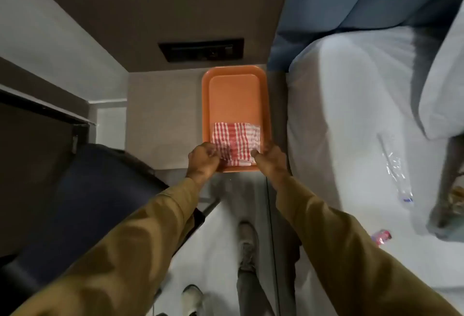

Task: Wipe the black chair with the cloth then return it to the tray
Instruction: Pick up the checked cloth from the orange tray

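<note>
A red-and-white checked cloth [236, 142] lies folded in the near end of an orange tray [234, 94] on a small grey table. My left hand [203, 158] is closed on the cloth's near left corner. My right hand [270, 156] pinches the cloth's near right corner by the tray's rim. The black chair [82, 190] stands to the left, just under my left forearm.
A bed with a white sheet [351, 114] and a blue headboard [351, 1] fills the right side. A plastic bottle [398, 177] and a small pink packet [381, 236] lie on the sheet. A black socket panel [200, 49] sits behind the tray. My shoes [247, 243] stand on the pale floor.
</note>
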